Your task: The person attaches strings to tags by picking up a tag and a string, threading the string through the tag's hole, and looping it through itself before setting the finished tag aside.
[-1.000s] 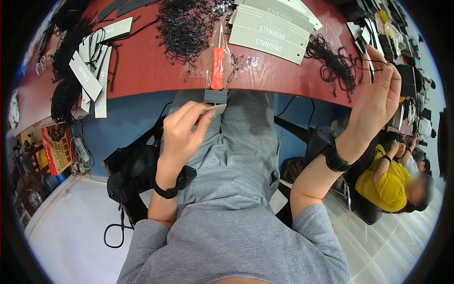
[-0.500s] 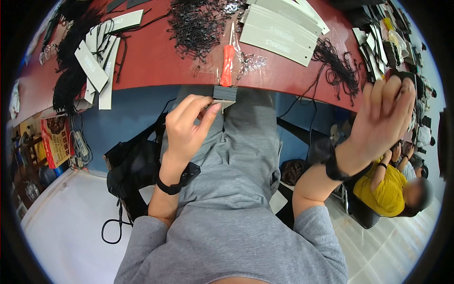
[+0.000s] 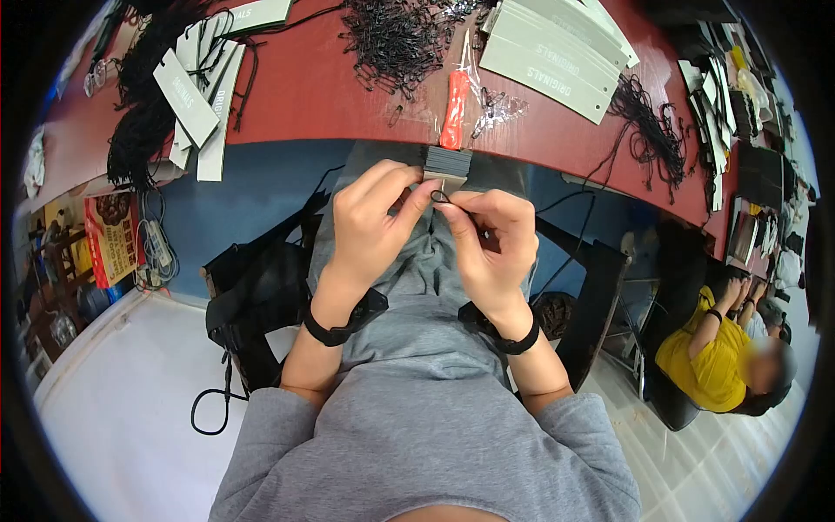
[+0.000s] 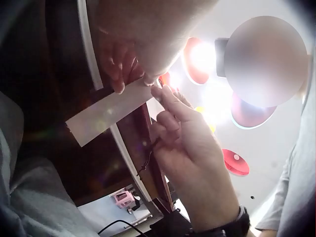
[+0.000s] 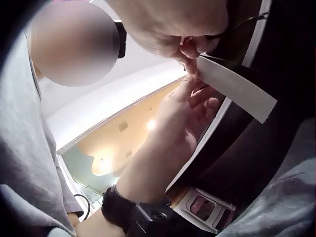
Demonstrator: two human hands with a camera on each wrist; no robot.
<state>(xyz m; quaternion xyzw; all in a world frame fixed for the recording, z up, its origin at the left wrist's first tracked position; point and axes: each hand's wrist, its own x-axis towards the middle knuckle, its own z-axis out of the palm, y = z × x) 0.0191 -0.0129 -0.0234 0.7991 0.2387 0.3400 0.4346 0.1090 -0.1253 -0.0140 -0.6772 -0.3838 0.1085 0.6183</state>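
In the head view my left hand (image 3: 374, 217) pinches the near end of a pale tag (image 3: 450, 184), just below a dark ridged block (image 3: 447, 162) at the table edge. Close beside it, my right hand (image 3: 496, 248) pinches a black cord whose small loop (image 3: 440, 197) stands at the tag's end. The tag's long strip (image 4: 111, 113) hangs down from the fingertips in the left wrist view. A screwdriver with a red handle (image 3: 454, 109) lies behind the block, its shaft pointing away. Whether the cord passes through the tag cannot be told.
Black safety pins (image 3: 391, 43) are heaped on the red table (image 3: 296, 109). Large grey printed tags (image 3: 552, 65) and black cords (image 3: 648, 122) lie to the right, strung tags (image 3: 187, 100) to the left. A person in yellow (image 3: 704, 352) sits far right.
My right hand has come in from the far right to meet my left hand, bringing the cord to the tag. My left hand keeps its pinch on the tag.
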